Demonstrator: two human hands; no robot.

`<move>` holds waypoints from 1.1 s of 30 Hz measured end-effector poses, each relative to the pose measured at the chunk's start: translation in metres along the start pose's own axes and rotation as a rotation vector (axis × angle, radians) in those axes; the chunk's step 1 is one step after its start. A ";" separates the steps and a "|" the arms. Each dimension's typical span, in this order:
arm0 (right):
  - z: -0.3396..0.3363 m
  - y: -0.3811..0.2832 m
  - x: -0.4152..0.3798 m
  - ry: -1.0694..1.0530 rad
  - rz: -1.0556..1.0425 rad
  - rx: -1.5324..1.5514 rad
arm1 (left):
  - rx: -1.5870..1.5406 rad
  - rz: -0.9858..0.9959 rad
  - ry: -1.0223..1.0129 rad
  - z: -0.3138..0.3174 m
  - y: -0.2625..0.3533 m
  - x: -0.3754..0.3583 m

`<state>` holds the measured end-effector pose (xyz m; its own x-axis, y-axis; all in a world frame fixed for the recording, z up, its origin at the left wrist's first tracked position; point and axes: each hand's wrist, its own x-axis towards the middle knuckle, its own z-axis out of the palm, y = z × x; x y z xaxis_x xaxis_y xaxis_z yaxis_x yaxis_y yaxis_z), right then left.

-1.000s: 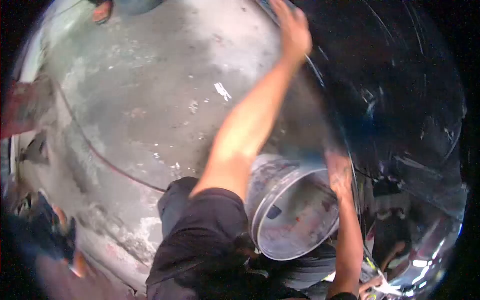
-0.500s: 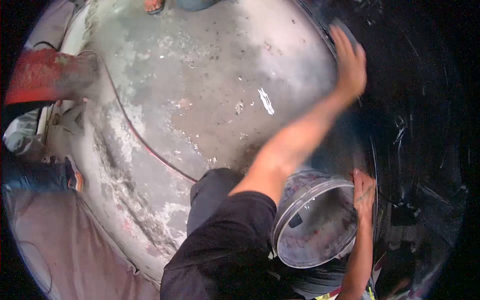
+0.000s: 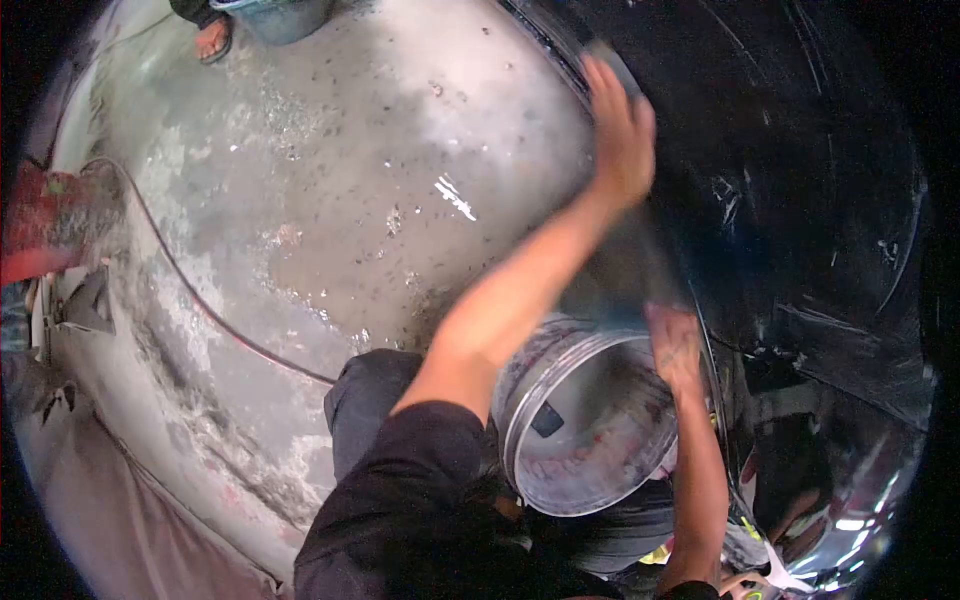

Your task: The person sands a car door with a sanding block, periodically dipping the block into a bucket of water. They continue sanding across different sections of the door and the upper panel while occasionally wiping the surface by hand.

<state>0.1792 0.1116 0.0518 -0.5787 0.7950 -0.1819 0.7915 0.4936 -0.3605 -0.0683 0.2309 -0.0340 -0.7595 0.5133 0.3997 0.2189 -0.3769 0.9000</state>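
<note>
Bucket [image 3: 600, 440] tilted, mouth facing lower right, long axis diagonal

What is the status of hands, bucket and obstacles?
Left hand, blurred, at black panel. Right hand at bucket rim, grip unclear. Dark piece inside bucket. Hose clear of hands.

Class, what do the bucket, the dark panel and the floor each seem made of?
Bucket: probably plastic; dull, stained, ribbed around its mouth.
Dark panel: perhaps painted metal, though possibly plastic; glossy, with pale reflections.
Floor: likely concrete; grey, patchy, with wet-looking glints.
</note>
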 end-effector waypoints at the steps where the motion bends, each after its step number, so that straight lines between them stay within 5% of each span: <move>1: -0.001 -0.004 -0.001 0.008 -0.002 -0.005 | -0.005 0.047 -0.063 0.012 0.018 -0.041; 5: -0.005 -0.003 0.001 -0.029 0.024 -0.041 | 0.015 0.033 -0.117 -0.004 0.007 -0.031; 11: 0.000 -0.005 -0.001 -0.007 0.024 -0.033 | -0.175 0.004 0.128 -0.044 -0.013 0.088; 16: 0.000 -0.006 0.001 -0.001 0.034 -0.038 | -0.239 -0.034 0.042 0.007 0.015 -0.032; 18: 0.002 -0.001 -0.001 0.018 0.020 -0.050 | -0.201 0.040 0.014 0.000 0.011 -0.035; 22: -0.002 0.002 0.003 -0.082 0.080 -0.091 | -0.197 -0.009 0.213 -0.029 -0.022 0.070; 29: 0.001 -0.004 0.001 -0.006 0.022 -0.065 | -0.327 -0.055 0.034 0.009 -0.003 -0.034; 31: -0.002 -0.004 0.005 0.015 -0.012 -0.099 | -0.244 0.050 0.115 0.006 -0.016 -0.018; 33: -0.008 -0.014 0.006 -0.122 0.104 -0.076 | -0.321 -0.062 0.145 -0.016 -0.029 0.035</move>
<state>0.1665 0.1124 0.0634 -0.5087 0.7969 -0.3259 0.8583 0.4398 -0.2643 -0.1111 0.2478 -0.0491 -0.8494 0.4364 0.2967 -0.0161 -0.5834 0.8120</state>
